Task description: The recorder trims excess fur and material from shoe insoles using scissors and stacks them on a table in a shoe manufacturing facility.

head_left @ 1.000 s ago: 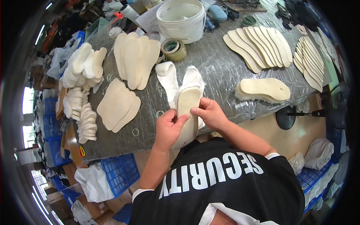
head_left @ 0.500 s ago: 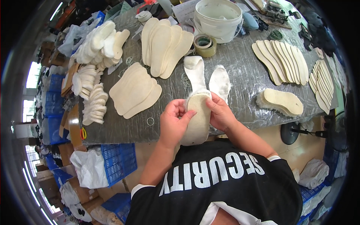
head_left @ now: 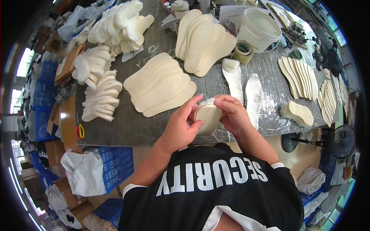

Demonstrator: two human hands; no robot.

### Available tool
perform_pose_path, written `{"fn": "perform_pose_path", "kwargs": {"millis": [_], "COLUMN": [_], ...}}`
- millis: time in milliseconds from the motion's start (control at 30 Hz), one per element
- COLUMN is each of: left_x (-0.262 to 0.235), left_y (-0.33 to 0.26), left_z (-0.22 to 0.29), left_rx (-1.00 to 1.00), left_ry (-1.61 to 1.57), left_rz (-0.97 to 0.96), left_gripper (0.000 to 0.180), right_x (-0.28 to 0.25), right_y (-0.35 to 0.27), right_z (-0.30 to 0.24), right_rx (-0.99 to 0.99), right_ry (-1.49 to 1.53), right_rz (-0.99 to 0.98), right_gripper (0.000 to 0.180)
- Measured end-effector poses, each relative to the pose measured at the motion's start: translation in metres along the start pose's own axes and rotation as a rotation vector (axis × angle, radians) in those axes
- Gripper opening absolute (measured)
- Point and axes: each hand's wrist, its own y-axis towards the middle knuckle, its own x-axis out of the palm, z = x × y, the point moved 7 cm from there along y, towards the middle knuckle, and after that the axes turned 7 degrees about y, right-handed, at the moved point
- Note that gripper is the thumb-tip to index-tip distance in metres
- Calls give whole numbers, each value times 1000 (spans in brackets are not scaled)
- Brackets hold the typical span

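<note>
l hand [head_left: 179, 129] clamped on left edge of a cream insole [head_left: 208, 120], thumb on its face; r hand [head_left: 234, 115] pinches its far right corner. insole's held up by near edge of table [head_left: 115, 134], white fluff at far end. just beyond r hand: 2 white strips [head_left: 253, 96]. farther: tape rolls [head_left: 243, 54], then bucket [head_left: 260, 32]. left: fanned insoles [head_left: 160, 86], w/ fluffy stacks [head_left: 101, 96] past 'em.

Cream insole [head_left: 208, 120] — fluffy white upper edge
</note>
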Motion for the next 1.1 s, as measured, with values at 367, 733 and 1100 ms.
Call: {"fn": "perform_pose_path", "kwargs": {"millis": [367, 733, 1100], "left_x": [-56, -144, -119], "left_y": [-12, -5, 10], "left_z": [-48, -2, 3], "left_rx": [-98, 253, 397], "left_ry": [-231, 158, 338], "left_rz": [125, 256, 10], "left_gripper": [12, 19, 23], "right_x": [52, 86, 104], "right_y": [15, 46, 66], "right_z": [43, 63, 39], "right_rx": [-104, -25, 105], "right_ry": [-225, -397, -975], "right_rz": [-143, -187, -285], "right_gripper": [27, 31, 24]}}
